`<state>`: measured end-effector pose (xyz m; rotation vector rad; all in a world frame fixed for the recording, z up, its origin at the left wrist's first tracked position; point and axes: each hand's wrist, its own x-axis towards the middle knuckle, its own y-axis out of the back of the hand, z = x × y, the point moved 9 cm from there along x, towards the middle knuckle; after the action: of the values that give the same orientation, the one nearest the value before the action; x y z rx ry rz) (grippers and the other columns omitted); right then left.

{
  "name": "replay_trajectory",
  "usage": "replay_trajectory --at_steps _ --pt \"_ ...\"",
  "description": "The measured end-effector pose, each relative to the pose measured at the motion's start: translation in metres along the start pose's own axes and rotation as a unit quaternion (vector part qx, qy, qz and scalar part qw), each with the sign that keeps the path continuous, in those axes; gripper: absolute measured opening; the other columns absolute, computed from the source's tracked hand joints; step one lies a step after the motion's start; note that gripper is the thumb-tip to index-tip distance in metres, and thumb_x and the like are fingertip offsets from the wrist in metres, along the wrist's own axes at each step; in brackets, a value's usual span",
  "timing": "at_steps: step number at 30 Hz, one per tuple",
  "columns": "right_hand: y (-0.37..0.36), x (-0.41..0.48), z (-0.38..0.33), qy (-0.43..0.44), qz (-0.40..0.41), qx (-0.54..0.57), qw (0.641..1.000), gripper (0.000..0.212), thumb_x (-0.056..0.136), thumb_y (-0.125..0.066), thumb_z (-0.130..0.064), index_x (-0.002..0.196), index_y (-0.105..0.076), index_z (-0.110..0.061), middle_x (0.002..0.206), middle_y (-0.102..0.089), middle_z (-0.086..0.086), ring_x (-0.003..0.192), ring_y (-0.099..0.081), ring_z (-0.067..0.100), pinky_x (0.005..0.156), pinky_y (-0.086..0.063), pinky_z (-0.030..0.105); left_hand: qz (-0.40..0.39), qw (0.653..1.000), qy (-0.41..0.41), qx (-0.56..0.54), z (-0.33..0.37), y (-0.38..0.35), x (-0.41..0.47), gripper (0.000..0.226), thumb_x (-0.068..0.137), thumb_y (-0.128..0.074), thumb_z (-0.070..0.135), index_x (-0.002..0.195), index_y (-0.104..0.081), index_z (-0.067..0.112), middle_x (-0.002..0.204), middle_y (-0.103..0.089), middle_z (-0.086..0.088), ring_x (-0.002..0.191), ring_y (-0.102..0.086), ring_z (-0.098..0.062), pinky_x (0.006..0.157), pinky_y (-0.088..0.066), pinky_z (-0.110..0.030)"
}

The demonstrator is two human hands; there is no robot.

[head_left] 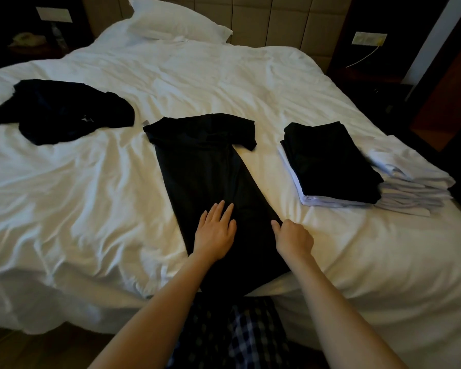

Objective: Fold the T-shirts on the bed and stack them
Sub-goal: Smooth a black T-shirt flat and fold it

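A black T-shirt [205, 166] lies lengthwise on the white bed [91, 182], folded into a long narrow strip with both sleeves sticking out at the far end. My left hand [215, 231] presses flat on its lower part with straight fingers. My right hand [293, 238] pinches the shirt's right edge near the hem, fingers curled. A stack of folded T-shirts [330, 166], black ones on top of white ones, sits to the right. A crumpled black T-shirt [61, 111] lies at the left.
More folded white garments [415, 182] lie beside the stack near the bed's right edge. A white pillow [176, 20] rests at the headboard. Dark nightstands flank the bed. My checked trousers [245, 334] touch the near edge.
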<state>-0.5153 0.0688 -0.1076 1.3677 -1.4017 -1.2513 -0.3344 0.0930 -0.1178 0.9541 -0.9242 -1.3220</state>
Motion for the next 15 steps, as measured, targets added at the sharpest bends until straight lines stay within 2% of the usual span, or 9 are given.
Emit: replay_trajectory --at_steps 6,10,12,13,15 --pt "-0.002 -0.009 0.012 -0.001 0.006 0.063 0.998 0.048 0.101 -0.030 -0.045 0.107 -0.055 -0.004 0.107 -0.062 0.013 0.100 -0.058 0.031 0.070 -0.036 0.031 0.016 1.000 0.018 -0.014 -0.005 -0.002 -0.033 0.050 0.103 -0.016 0.036 0.151 -0.007 0.026 0.159 -0.001 0.002 0.146 0.006 -0.014 0.115 0.010 -0.031" --pt "-0.005 -0.013 0.018 -0.015 0.012 0.102 0.995 0.049 0.100 -0.033 -0.047 0.105 -0.057 -0.004 0.105 -0.063 0.014 0.099 -0.058 0.033 0.070 -0.037 0.032 0.052 0.992 0.083 -0.084 -0.016 -0.002 -0.055 0.055 0.101 -0.027 0.040 0.151 -0.008 0.028 0.159 0.008 -0.003 0.146 0.010 -0.017 0.115 0.011 -0.030" --pt "-0.008 -0.014 0.023 -0.025 0.010 0.137 0.990 0.050 0.098 -0.036 -0.048 0.100 -0.058 -0.003 0.097 -0.063 0.014 0.095 -0.059 0.034 0.067 -0.037 0.031 0.126 0.962 0.147 -0.192 -0.029 0.005 -0.074 0.066 0.096 -0.045 0.037 0.151 -0.010 0.024 0.158 0.008 -0.008 0.146 0.006 -0.022 0.116 0.004 -0.033" --pt "-0.009 -0.014 0.025 -0.029 0.008 0.152 0.988 0.049 0.098 -0.038 -0.048 0.096 -0.058 -0.003 0.091 -0.061 0.013 0.093 -0.059 0.033 0.066 -0.037 0.031 0.170 0.934 0.179 -0.260 -0.036 0.009 -0.083 0.071 0.093 -0.055 0.030 0.150 -0.014 0.020 0.157 0.000 -0.011 0.145 -0.002 -0.025 0.117 -0.003 -0.035" --pt "-0.011 -0.015 0.028 -0.038 -0.001 0.182 0.983 0.045 0.097 -0.040 -0.047 0.084 -0.054 -0.006 0.079 -0.055 0.007 0.082 -0.057 0.030 0.061 -0.036 0.030 0.226 0.854 0.234 -0.407 -0.050 0.011 -0.098 0.073 0.084 -0.067 0.015 0.144 -0.025 0.013 0.146 -0.026 -0.014 0.137 -0.026 -0.029 0.114 -0.023 -0.038"
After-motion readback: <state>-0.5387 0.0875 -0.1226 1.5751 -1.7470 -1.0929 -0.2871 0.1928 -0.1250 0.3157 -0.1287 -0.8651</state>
